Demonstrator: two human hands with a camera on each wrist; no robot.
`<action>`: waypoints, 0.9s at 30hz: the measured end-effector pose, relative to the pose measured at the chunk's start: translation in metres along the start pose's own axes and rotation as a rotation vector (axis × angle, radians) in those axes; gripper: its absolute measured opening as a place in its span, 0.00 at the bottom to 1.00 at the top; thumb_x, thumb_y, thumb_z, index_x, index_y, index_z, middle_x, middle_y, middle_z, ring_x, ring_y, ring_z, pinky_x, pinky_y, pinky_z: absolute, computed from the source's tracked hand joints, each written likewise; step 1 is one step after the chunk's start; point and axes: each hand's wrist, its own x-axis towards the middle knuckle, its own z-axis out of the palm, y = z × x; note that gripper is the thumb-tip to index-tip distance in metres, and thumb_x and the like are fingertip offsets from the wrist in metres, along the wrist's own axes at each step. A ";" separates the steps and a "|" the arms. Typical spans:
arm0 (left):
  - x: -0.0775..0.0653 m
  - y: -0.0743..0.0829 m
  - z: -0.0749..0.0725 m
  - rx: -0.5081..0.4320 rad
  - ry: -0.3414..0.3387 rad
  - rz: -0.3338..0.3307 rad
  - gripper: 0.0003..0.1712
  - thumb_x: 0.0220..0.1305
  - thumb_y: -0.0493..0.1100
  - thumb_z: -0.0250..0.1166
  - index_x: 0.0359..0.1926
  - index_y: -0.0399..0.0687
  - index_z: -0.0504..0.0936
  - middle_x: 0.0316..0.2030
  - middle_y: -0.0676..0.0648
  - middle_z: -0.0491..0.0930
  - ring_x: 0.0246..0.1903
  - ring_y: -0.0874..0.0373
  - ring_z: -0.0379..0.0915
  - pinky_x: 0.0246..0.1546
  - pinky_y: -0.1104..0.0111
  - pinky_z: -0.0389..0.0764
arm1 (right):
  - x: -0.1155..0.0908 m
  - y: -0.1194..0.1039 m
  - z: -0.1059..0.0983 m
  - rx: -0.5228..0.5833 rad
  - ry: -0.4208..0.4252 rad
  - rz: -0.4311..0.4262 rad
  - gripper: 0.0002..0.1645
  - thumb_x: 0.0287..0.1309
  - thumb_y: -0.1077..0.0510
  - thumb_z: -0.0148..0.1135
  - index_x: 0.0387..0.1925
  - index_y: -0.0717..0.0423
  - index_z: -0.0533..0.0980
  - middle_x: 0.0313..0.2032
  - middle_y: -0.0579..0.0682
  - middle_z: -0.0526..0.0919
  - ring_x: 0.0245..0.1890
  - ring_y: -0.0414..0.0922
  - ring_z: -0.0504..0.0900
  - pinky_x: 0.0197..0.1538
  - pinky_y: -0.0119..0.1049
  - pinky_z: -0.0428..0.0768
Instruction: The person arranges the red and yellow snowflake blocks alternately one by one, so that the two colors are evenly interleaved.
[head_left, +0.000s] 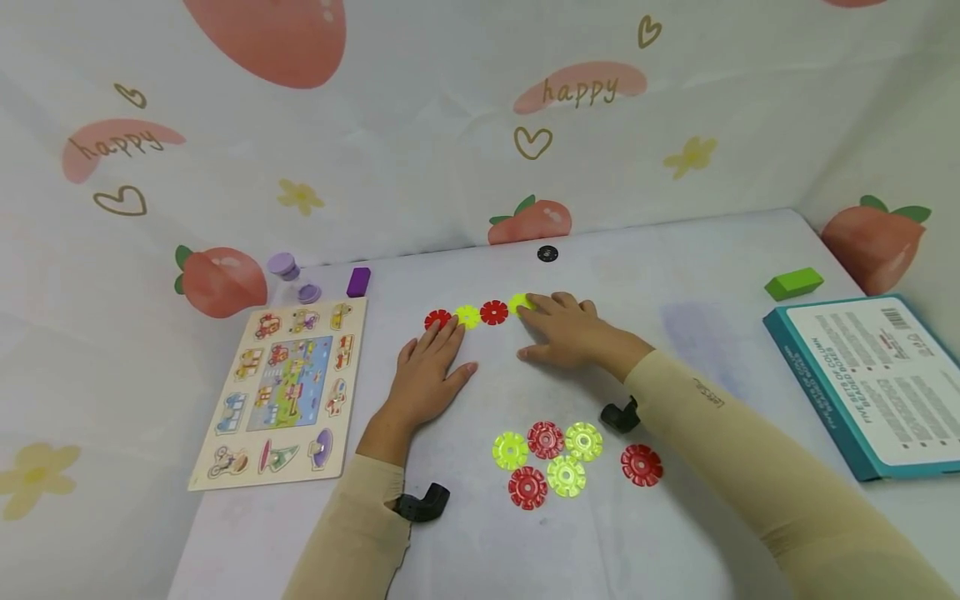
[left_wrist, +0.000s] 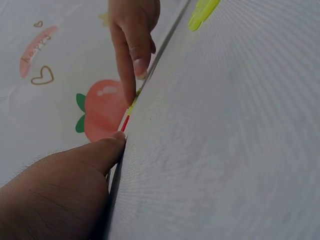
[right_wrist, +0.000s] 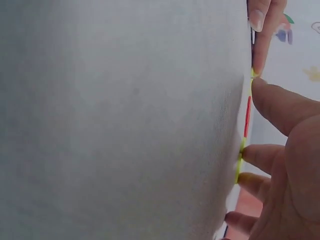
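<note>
A row of notched plastic discs lies flat near the back of the table: a red disc [head_left: 437, 319], a yellow-green disc [head_left: 468, 316], another red disc [head_left: 494, 312] and a yellow-green disc [head_left: 520, 304] at the right end. My left hand [head_left: 426, 375] rests its extended fingertips at the two left discs. With fingers spread, my right hand [head_left: 562, 332] touches the right-end disc, covering part of it. In the right wrist view, fingertips of the right hand [right_wrist: 295, 165] press on a yellow-green edge. Closer to me lies a loose cluster of red and yellow-green discs [head_left: 545, 440].
One red disc [head_left: 641, 465] sits right of the cluster. A wooden puzzle board [head_left: 352, 392] lies at left, with purple pieces [head_left: 283, 266] and a purple block [head_left: 358, 282] behind it. A black disc [head_left: 547, 253], a green block [head_left: 793, 284] and a teal-edged box [head_left: 885, 375] are also there.
</note>
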 end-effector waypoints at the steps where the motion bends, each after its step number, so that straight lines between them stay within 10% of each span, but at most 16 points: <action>1: 0.000 0.000 0.000 -0.001 0.001 0.001 0.41 0.67 0.67 0.47 0.75 0.57 0.52 0.74 0.56 0.44 0.72 0.53 0.34 0.66 0.47 0.40 | 0.000 0.000 0.000 0.004 -0.002 -0.001 0.51 0.54 0.25 0.53 0.74 0.38 0.52 0.74 0.48 0.46 0.70 0.58 0.45 0.61 0.63 0.53; 19: 0.000 0.002 0.000 -0.015 -0.005 -0.001 0.41 0.67 0.67 0.48 0.75 0.56 0.53 0.74 0.55 0.46 0.72 0.53 0.35 0.66 0.46 0.41 | -0.003 0.002 0.002 0.013 0.042 -0.013 0.51 0.53 0.22 0.49 0.74 0.34 0.50 0.74 0.44 0.44 0.70 0.57 0.47 0.59 0.62 0.55; 27: 0.000 0.001 -0.001 -0.012 -0.001 0.003 0.42 0.66 0.67 0.49 0.75 0.56 0.53 0.74 0.55 0.45 0.72 0.52 0.35 0.66 0.46 0.40 | -0.055 -0.001 -0.033 0.430 0.247 -0.131 0.41 0.60 0.29 0.50 0.72 0.32 0.55 0.69 0.37 0.57 0.66 0.45 0.60 0.60 0.56 0.62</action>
